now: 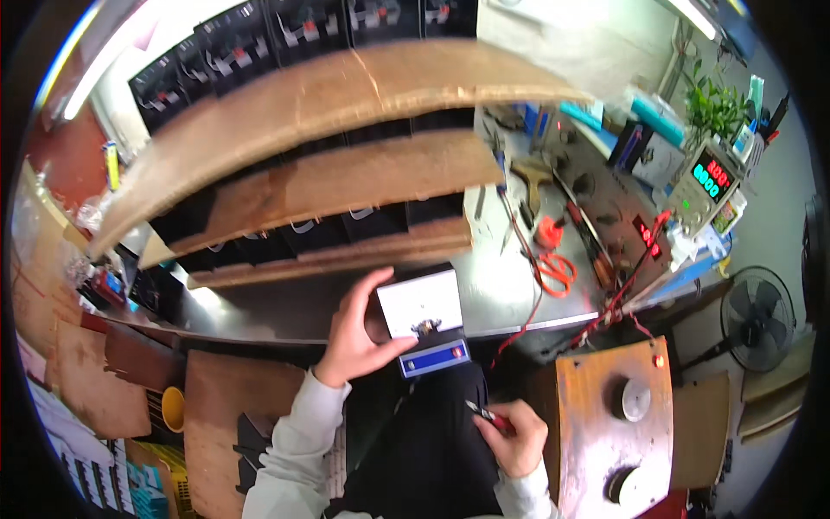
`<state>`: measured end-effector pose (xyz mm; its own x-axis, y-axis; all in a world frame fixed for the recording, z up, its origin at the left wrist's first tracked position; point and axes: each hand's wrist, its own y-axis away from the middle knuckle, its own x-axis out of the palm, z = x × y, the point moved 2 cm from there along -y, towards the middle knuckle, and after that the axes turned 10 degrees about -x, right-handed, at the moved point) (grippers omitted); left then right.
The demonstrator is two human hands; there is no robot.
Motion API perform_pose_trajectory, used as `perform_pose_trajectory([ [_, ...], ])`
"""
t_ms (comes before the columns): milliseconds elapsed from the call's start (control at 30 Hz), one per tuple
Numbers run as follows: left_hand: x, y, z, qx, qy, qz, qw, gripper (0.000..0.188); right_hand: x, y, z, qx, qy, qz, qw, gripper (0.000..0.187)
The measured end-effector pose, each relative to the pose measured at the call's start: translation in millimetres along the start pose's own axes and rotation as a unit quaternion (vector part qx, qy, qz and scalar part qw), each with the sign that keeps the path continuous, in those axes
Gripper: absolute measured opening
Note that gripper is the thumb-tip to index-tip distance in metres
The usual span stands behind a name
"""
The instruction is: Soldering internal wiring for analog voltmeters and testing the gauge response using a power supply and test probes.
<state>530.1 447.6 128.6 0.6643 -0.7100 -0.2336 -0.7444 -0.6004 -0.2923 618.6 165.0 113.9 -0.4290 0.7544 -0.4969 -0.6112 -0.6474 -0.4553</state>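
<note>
My left hand (359, 333) grips a small box (421, 303) by its left side, the thumb lying across the lower front. The box has a white face with a small dark piece near its lower edge, and a blue strip (434, 357) runs along the part below. It is held at the bench's front edge, above my dark-trousered lap. In my right hand (515, 437), lower and to the right, is a slim red-and-black tool (491, 417) with a pointed, light-coloured tip aimed up and left. Its exact kind cannot be made out. The tip is apart from the box.
Curved wooden boards (337, 186) carry rows of black boxes over the metal bench. Orange-handled scissors (555, 275), red wires and hand tools lie at the right, near a lit power supply (707, 186). A wooden stand with round metal knobs (635, 400) and a fan (757, 317) stand right.
</note>
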Motion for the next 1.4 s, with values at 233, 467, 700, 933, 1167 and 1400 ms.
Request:
perform_pose_trajectory([
  [233, -5, -10, 5, -0.042, 0.079, 0.084, 0.992, 0.106, 47, -47, 33, -0.061, -0.094, -0.029, 0.993, 0.022],
  [467, 0, -7, 2, -0.034, -0.036, 0.072, 0.996, 0.107, 66, -60, 46, -0.082, 0.006, 0.031, 0.996, 0.022],
  [700, -5, -4, -1, -0.033, -0.039, 0.070, 0.996, 0.110, 62, -27, 35, 0.155, -0.259, -0.059, 0.952, 0.033],
  [933, -2, -2, -1, -0.080, 0.051, 0.072, 0.993, 0.106, 23, -48, 20, 0.006, -0.071, -0.035, 0.997, 0.021],
  [1167, 6, -4, -8, -0.095, 0.108, 0.102, 0.984, 0.108, 36, -63, 11, -0.004, -0.001, -0.039, 0.999, 0.018],
  [1400, 6, -5, -4, -0.094, 0.121, 0.093, 0.984, 0.107, 39, -51, -1, 0.030, -0.111, -0.066, 0.991, 0.025],
])
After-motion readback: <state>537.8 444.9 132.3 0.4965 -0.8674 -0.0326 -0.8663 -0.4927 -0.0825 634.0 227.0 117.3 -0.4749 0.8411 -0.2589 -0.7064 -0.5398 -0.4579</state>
